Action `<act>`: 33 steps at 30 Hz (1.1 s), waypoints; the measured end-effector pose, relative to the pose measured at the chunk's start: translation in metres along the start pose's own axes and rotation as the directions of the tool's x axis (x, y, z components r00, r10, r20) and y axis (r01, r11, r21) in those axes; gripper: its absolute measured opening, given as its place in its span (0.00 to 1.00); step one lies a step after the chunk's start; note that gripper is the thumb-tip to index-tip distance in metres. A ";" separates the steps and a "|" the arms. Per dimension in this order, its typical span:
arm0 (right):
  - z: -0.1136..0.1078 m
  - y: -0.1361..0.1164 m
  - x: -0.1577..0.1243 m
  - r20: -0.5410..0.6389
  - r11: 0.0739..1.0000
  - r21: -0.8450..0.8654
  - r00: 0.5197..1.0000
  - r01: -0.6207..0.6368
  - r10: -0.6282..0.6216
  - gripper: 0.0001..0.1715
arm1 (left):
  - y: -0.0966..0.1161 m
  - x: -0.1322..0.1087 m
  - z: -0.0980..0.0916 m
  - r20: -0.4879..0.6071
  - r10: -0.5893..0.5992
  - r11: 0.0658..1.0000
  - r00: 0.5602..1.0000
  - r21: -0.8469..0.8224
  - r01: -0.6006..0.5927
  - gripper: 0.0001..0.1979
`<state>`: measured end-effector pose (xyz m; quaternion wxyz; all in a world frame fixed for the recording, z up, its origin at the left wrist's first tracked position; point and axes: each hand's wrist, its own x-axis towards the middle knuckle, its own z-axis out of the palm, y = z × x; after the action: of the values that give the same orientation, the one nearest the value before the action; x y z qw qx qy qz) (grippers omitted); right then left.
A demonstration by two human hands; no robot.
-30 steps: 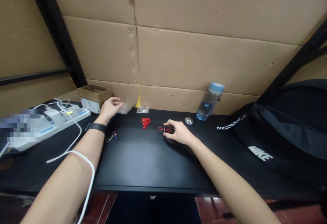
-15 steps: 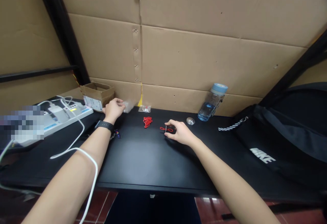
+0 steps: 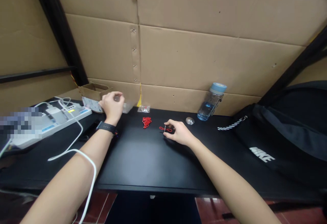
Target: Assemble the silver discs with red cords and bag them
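Observation:
My right hand (image 3: pixel 178 132) pinches a red cord (image 3: pixel 169 129) with a small pale piece at its middle, just above the black table (image 3: pixel 143 162). My left hand (image 3: pixel 112 105) has its thumb and fingers curled together beside the cardboard box (image 3: pixel 95 94); something small and clear seems to be between the fingertips, too faint to name. Clear plastic bags (image 3: pixel 127 107) stand right behind that hand. A pile of red cords (image 3: pixel 146 122) lies between my hands, with a small clear packet (image 3: pixel 144 109) behind it. A round clear dish (image 3: pixel 189 121) is beyond my right hand.
A blue-capped water bottle (image 3: pixel 211 102) leans at the back right. Beside it is a black bag (image 3: pixel 270 149) with a striped strap. On the left lie a white power strip (image 3: pixel 55 123) and a white cable (image 3: pixel 94 173) crossing my left forearm. A cardboard wall (image 3: pixel 178 53) stands behind.
My left hand has risen slightly from the clear bags and turned, its fingers curling together. My right hand still holds the red cord in nearly the same place. The view has shifted slightly.

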<state>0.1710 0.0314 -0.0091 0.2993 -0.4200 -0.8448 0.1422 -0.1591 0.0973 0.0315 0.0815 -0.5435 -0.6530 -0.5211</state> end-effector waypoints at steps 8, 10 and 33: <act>-0.034 0.020 0.004 -0.311 0.987 0.059 0.937 -0.147 0.158 0.18 | 0.085 -0.084 0.019 0.318 0.750 0.658 0.580 -0.269 -0.703 0.08; -0.048 0.026 0.004 -0.342 0.980 0.095 0.918 -0.177 0.200 0.19 | 0.094 -0.102 0.024 0.396 0.799 0.586 0.453 -0.338 -0.737 0.10; -0.067 0.026 -0.001 -0.100 0.987 -0.132 0.992 -0.093 0.080 0.23 | 0.075 -0.124 0.043 0.697 0.569 0.710 0.436 -0.149 -0.688 0.26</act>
<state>0.2296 0.0453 0.0300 0.3029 -0.4821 -0.8185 0.0768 -0.0310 0.0426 -0.0264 0.0585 -0.8926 -0.4202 -0.1522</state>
